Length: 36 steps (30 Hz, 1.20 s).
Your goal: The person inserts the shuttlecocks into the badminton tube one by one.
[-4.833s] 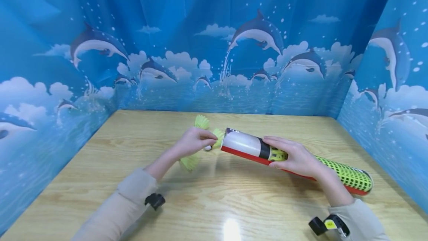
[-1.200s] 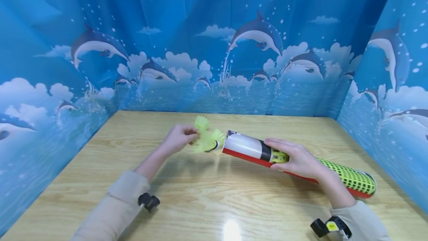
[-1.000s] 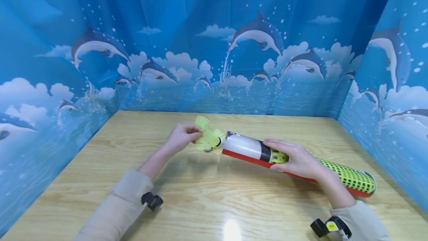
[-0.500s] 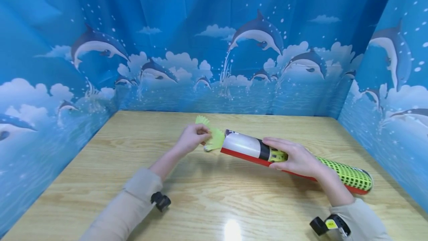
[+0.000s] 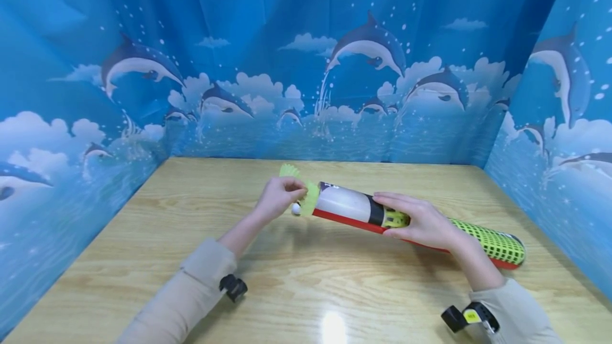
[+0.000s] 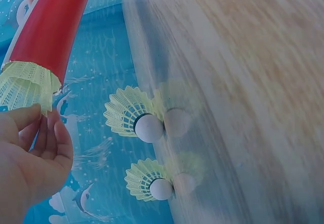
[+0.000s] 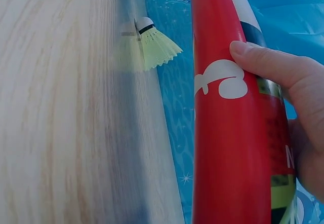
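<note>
My left hand [image 5: 281, 195] pinches the skirt edge of a yellow shuttlecock [image 6: 25, 89] between thumb and fingertips. Its cork end is hidden inside the mouth of a red, white and black shuttlecock tube [image 5: 346, 205], and the skirt sticks out. Around the tube's middle, my right hand [image 5: 421, 222] grips with the thumb [image 7: 253, 54] along one side, holding it slanted with the mouth end raised. Two more shuttlecocks rest on the table near the tube mouth: a nearer one [image 6: 126, 112] and a farther one [image 6: 144, 181], both with white corks and black bands.
A wood-grain table [image 5: 268, 291] lies under everything. Blue dolphin-print curtains [image 5: 268, 68] stand along its back and sides. Black wrist cameras sit on the left sleeve [image 5: 201, 269] and the right sleeve [image 5: 511, 307].
A shuttlecock that lay left of the others was picked up by my left hand, carried right, and its cork end has entered the tube. The right hand and tube have barely shifted.
</note>
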Available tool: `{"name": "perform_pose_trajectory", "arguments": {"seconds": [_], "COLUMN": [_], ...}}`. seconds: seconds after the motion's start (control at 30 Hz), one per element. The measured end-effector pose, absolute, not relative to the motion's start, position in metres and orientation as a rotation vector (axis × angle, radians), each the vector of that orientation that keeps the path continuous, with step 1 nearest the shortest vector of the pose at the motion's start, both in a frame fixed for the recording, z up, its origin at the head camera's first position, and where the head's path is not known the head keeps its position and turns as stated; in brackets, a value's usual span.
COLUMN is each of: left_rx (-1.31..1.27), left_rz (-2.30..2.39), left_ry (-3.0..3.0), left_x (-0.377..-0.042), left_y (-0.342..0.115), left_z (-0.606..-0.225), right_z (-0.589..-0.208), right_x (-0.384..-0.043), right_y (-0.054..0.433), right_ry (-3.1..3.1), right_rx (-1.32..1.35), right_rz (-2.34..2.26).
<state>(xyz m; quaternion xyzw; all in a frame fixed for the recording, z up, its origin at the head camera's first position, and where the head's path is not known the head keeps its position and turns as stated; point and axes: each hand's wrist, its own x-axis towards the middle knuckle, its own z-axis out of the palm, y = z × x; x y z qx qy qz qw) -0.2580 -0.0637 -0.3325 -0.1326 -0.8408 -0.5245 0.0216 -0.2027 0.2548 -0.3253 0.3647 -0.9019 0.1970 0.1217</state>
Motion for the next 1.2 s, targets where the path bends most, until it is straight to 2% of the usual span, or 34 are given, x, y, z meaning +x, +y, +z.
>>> {"name": "perform_pose_trajectory", "arguments": {"seconds": [0.53,1.2], "left_rx": [-0.421,-0.565], "left_rz": [-1.696,-1.674], "left_ry": [-2.581,-2.651], "left_x": [-0.257,-0.259], "left_y": [-0.069,-0.075], "left_z": [-0.327,-0.324], "right_z": [-0.323,-0.324], "right_x": [-0.207,-0.208], "right_y": [0.249,0.245], "right_ry": [-2.607,-2.556], "right_rx": [1.088,1.134], "right_rz": [0.590,0.608]}}
